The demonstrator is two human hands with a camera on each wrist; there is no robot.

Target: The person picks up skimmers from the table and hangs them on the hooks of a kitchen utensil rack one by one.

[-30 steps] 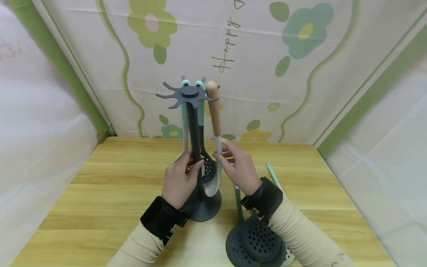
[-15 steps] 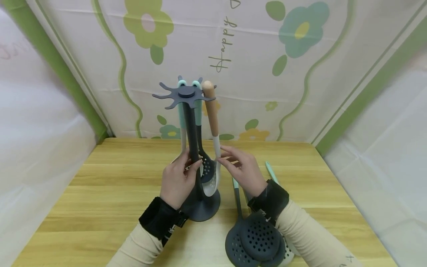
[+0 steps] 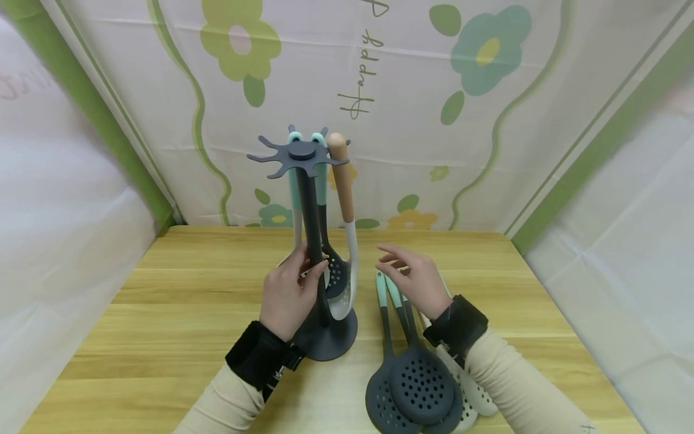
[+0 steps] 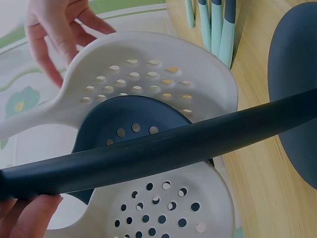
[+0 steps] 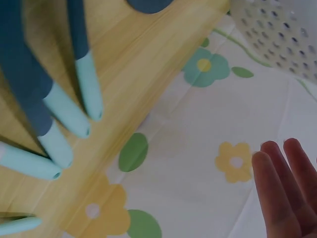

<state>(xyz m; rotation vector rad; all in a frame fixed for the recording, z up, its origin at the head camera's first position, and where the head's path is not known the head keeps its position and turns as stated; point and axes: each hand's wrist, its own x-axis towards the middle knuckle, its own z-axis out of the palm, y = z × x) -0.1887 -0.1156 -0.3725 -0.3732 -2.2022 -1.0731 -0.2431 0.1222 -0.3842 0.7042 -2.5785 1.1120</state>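
Left hand (image 3: pixel 290 295) wraps its fingers round the post of a dark utensil stand (image 3: pixel 309 217); right hand (image 3: pixel 420 283), fingers loosely extended, touches nothing, just right of the stand. The stand rises from the wooden tabletop (image 3: pixel 162 301), between its left and right edges and well apart from the far edge. Right of its base lies a pile topped by a dark round skimmer (image 3: pixel 422 386), handles toward the far edge; a pale slotted utensil (image 3: pixel 481 395) shows at the pile's right. From the stand's hooked top hang a wooden-handled pale slotted ladle (image 3: pixel 343 193), a mint-handled pale slotted utensil (image 3: pixel 294 193) and, smallest-headed, a dark slotted spoon (image 3: pixel 337 274). Hanging utensils seems the step in hand, with the wooden-handled one apparently placed. The next move likely calls for pinching a handle from the pile while the left hand steadies the post.
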